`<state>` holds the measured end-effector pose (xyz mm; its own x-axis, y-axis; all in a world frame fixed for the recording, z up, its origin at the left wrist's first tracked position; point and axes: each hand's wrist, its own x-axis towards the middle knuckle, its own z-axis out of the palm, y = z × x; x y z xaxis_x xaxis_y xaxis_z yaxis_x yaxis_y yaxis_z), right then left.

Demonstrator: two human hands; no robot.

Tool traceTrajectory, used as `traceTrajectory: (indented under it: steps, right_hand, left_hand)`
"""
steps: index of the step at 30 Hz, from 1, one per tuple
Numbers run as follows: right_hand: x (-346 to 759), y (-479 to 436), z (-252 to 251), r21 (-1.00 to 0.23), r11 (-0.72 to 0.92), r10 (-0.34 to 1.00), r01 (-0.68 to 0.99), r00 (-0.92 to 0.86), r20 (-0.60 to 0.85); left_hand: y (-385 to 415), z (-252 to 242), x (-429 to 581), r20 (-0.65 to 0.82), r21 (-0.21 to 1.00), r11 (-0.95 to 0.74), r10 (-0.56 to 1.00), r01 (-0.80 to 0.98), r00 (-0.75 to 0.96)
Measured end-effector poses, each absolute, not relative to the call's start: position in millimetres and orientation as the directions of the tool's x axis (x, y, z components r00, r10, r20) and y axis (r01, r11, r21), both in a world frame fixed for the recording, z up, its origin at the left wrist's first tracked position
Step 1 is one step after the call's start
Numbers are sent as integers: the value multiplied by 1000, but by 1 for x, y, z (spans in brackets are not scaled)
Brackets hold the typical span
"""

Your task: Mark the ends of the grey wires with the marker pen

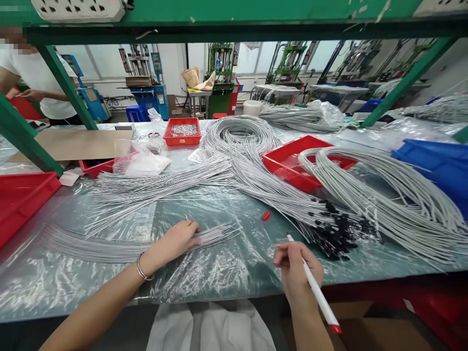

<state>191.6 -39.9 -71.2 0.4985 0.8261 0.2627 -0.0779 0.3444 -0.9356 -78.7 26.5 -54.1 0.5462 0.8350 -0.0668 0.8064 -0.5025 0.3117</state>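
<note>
My left hand (179, 240), with a bracelet at its wrist, lies over a loose bundle of thin grey wires (98, 247) near the front of the table. Its fingers are curled around part of the bundle, and the wire ends (223, 233) stick out to the right. A white marker pen (317, 287) with a red end is gripped in my right hand (298, 268), its uncapped red tip pointing up and away from me. On the table between the hands and the large wire coil lies a red pen cap (266, 215).
Behind my hands lie cut wires (161, 185) and a big coil (241, 131) ending in black connectors (336, 231). Red trays (292, 178) and a blue bin (435, 165) stand around. A green shelf beam (234, 17) crosses above. A person (47, 83) stands at the far left.
</note>
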Motion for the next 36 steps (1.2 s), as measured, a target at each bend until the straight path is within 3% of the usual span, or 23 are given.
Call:
traceTrajectory:
  steps: [12, 18, 21, 24, 28, 31, 36]
  right_hand:
    - [193, -46, -82, -977, 209, 869, -45, 467, 164]
    - [176, -44, -78, -983, 180, 951, 20, 253, 179]
    - [170, -39, -77, -972, 234, 958, -15, 173, 228]
    - [166, -36, -71, -947, 312, 923, -77, 259, 284]
    - [165, -40, -54, -923, 384, 873, -27, 336, 354]
    - [168, -46, -44, -935, 353, 883, -25, 341, 324]
    - [175, -44, -46, -945, 194, 979, -262, 104, 173]
  left_hand:
    - [26, -17, -77, -114, 510, -378, 860, 773, 497]
    - [14, 8, -68, -176, 710, -318, 784, 629, 595]
    - [5, 15, -61, -233, 717, -323, 724, 618, 650]
    - [-2, 18, -57, -228, 714, -354, 697, 604, 679]
    - [-5, 20, -56, -199, 724, -391, 672, 569, 714]
    - [-3, 21, -60, -179, 716, -400, 687, 572, 705]
    - [-2, 20, -65, -177, 706, -416, 680, 573, 712]
